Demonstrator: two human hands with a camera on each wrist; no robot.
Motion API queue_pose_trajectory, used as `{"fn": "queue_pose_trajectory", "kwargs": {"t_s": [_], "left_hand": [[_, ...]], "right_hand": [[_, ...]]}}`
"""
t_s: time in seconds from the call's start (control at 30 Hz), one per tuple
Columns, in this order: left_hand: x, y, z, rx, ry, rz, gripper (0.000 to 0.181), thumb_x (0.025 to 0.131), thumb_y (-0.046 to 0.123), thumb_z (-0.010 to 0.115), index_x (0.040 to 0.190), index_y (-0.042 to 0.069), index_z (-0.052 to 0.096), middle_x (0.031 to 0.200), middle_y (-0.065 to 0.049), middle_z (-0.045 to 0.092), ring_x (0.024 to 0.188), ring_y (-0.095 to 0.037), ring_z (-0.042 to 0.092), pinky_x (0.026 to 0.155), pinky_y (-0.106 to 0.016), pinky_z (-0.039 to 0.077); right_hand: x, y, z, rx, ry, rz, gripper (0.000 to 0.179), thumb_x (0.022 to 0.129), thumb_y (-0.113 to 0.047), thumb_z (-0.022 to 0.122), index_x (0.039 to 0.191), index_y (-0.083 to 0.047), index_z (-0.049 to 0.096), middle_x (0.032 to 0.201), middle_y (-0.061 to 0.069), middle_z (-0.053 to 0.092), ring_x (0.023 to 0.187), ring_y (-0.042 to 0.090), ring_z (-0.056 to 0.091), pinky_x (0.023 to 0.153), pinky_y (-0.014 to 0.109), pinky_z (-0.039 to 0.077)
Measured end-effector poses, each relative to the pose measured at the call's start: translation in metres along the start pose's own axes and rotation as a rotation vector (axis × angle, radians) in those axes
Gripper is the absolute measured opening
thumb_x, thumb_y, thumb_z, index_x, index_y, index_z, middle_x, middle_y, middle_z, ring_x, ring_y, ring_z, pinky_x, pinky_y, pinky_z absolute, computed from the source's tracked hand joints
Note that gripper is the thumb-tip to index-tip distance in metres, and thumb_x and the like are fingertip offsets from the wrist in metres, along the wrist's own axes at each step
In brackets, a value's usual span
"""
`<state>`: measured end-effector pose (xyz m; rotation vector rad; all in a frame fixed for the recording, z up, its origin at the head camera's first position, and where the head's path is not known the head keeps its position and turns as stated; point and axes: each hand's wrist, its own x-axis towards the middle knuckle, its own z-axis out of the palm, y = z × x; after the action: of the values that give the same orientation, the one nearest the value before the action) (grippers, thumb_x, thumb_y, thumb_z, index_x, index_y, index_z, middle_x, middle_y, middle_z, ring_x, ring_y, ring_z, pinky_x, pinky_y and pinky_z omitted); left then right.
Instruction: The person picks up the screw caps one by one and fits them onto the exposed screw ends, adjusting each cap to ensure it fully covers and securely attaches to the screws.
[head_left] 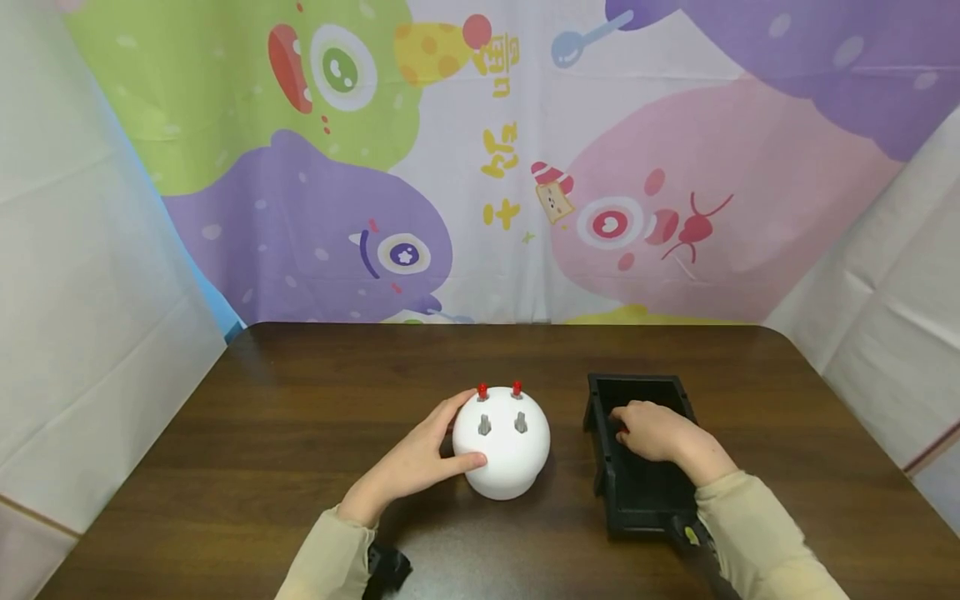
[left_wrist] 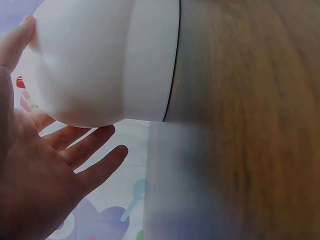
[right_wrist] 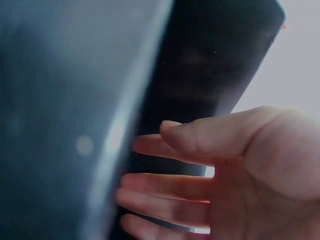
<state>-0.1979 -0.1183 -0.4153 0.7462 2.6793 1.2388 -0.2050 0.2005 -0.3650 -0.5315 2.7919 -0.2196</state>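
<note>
My left hand point(head_left: 420, 454), spread, holds the smooth white plastic ball point(head_left: 506, 454); slackening risks skidding. Right hand point(head_left: 660, 432) grip: cannot tell.

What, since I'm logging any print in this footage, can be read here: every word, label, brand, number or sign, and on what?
No text is clear enough to quote.
Yellow characters on the patterned cloth: sideways, too distorted to read surely.
Small yellow-green mark on the black device beside the right sleeve: too small to read.
White dome and black tray: none visible.
</note>
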Motion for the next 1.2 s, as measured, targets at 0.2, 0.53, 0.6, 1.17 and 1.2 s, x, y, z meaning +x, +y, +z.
{"fn": "queue_pose_trajectory", "kwargs": {"t_s": [0.2, 0.53, 0.6, 1.17, 1.2], "left_hand": [[0.0, 0.001, 0.0, -0.001, 0.001, -0.004, 0.085, 0.072, 0.059, 0.065, 0.142, 0.034, 0.023, 0.142, 0.008, 0.031, 0.126, -0.014, 0.038, 0.099, -0.045, 0.035], [0.0, 0.001, 0.0, 0.003, 0.007, 0.002, 0.086, 0.072, 0.06, 0.065, 0.142, 0.033, 0.023, 0.141, 0.007, 0.032, 0.126, -0.014, 0.038, 0.099, -0.044, 0.036], [0.0, 0.001, 0.0, 0.002, 0.007, 0.008, 0.086, 0.072, 0.059, 0.065, 0.142, 0.032, 0.023, 0.142, 0.007, 0.032, 0.127, -0.014, 0.037, 0.099, -0.044, 0.035], [-0.001, 0.001, -0.001, -0.002, -0.002, 0.003, 0.085, 0.072, 0.059, 0.065, 0.142, 0.035, 0.022, 0.142, 0.008, 0.031, 0.126, -0.013, 0.037, 0.099, -0.044, 0.035], [-0.001, 0.001, -0.001, -0.002, -0.002, 0.001, 0.085, 0.072, 0.059, 0.065, 0.142, 0.035, 0.022, 0.142, 0.009, 0.031, 0.127, -0.013, 0.037, 0.099, -0.044, 0.035]], "right_hand": [[-0.001, 0.001, 0.002, -0.023, -0.051, -0.011, 0.031, 0.088, -0.009, 0.056, 0.114, 0.007, 0.057, 0.107, 0.022, 0.056, 0.101, 0.037, 0.054, 0.085, 0.048, 0.044], [-0.003, 0.001, 0.003, 0.006, -0.139, 0.013, 0.033, 0.087, -0.005, 0.054, 0.117, 0.009, 0.055, 0.116, 0.026, 0.053, 0.11, 0.037, 0.051, 0.091, 0.049, 0.04], [-0.003, 0.001, 0.002, 0.018, -0.152, 0.027, 0.034, 0.087, -0.004, 0.053, 0.119, 0.009, 0.054, 0.121, 0.027, 0.05, 0.113, 0.038, 0.049, 0.092, 0.05, 0.039], [0.005, 0.012, 0.011, 0.028, -0.139, 0.021, 0.034, 0.084, 0.003, 0.049, 0.117, 0.009, 0.056, 0.117, 0.024, 0.053, 0.109, 0.034, 0.051, 0.091, 0.048, 0.042], [0.005, 0.012, 0.011, 0.032, -0.139, 0.025, 0.034, 0.084, 0.005, 0.048, 0.117, 0.009, 0.056, 0.117, 0.024, 0.053, 0.109, 0.034, 0.051, 0.091, 0.048, 0.042]]}}
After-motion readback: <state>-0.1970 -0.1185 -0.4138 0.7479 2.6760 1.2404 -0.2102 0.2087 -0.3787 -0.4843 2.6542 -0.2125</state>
